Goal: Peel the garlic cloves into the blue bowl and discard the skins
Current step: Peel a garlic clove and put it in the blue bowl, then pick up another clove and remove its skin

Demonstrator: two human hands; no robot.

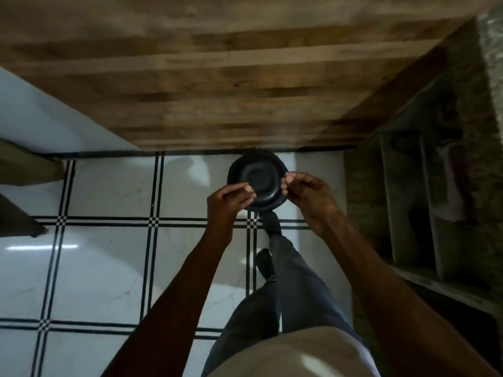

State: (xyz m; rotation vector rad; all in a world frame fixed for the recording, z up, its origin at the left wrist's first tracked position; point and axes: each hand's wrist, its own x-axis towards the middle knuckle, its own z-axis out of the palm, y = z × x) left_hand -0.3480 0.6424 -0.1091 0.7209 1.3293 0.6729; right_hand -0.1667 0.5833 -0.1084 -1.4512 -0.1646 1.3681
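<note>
**Dark bowl held in both hands over the tiled floor**

The bowl (255, 183) hangs in the air between the two hands, just short of the near edge of the wooden counter (217, 77) and above the white tiled floor (109, 254). In this dim light it reads as dark blue-grey, so it is probably the task's blue bowl. Its inside looks bare; no garlic cloves or skins can be made out anywhere in view.

It looks like a small, rigid, light bowl with a smooth, somewhat glossy wall, plastic or glazed, I cannot tell which. A smooth rim can slip under fingertips alone, so I judge the opposite sides of the rim the best hold, with thumbs over the lip and fingers under.

The left hand (231, 198) is curled closed on the bowl's near-left rim, thumb lying over the lip and fingers tucked beneath. The right hand (307, 191) pinches the right rim between thumb and bent fingers, closed just as far as the wall's thickness. Neither hand carries anything else. Both forearms reach forward from the body, and the person's legs and feet show below the bowl. A recessed shelf (424, 200) stands at the right, its contents too dark to name.
</note>
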